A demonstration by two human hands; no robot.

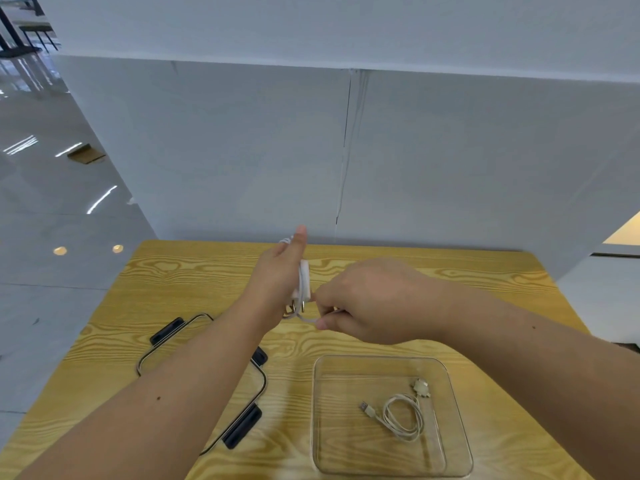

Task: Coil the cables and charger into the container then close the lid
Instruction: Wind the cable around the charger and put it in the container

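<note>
My left hand (278,277) holds a white charger (303,284) upright above the table, its metal prongs pointing down. A white cable is wrapped around the charger and the hand. Just right of it, my right hand (367,299) pinches the loose end of that cable (306,319) below the prongs. A clear square container (460,427) sits open at the front right of the table. Inside it lies a coiled white USB cable (403,415). The clear lid (258,396) with black clips lies flat to the container's left, partly hidden under my left forearm.
The wooden table (502,292) ends at a grey partition wall behind. A glossy tiled floor drops away on the left, with a flat brown piece (86,154) lying on it far off.
</note>
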